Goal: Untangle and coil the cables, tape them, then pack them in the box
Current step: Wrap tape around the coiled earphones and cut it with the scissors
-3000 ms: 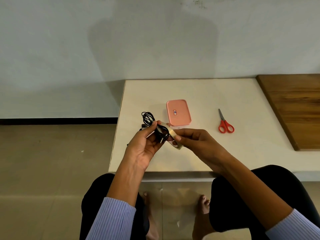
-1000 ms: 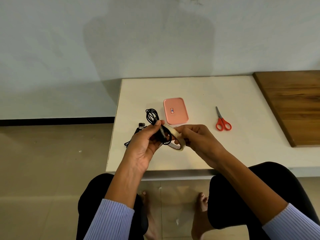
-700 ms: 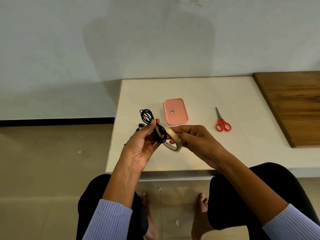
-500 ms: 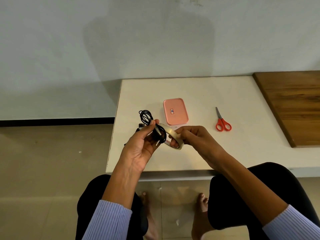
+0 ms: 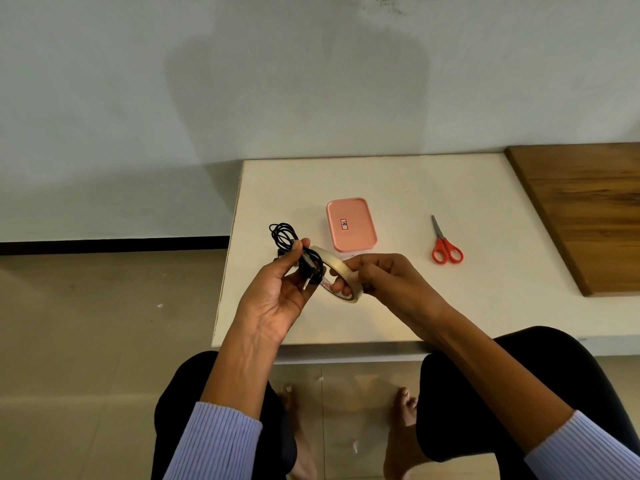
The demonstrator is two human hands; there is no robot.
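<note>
My left hand [image 5: 277,292] grips a coiled black cable [image 5: 285,237] above the near left part of the white table [image 5: 398,306]; loops stick out past the thumb and a plug end hangs by the palm. My right hand [image 5: 384,278] holds a beige roll of tape [image 5: 343,271] right against the cable bundle, fingers through and around the ring. The pink box [image 5: 350,224] stands shut with its lid on, just behind both hands.
Red-handled scissors [image 5: 445,245] lie on the table to the right of the box. A brown wooden board [image 5: 585,216] covers the table's right end. The table's left edge drops to a tiled floor; my knees and bare feet are below the near edge.
The tape roll has been turned and shifted slightly against the cable bundle. Both hands stay in about the same place, and the cable loops moved a little left.
</note>
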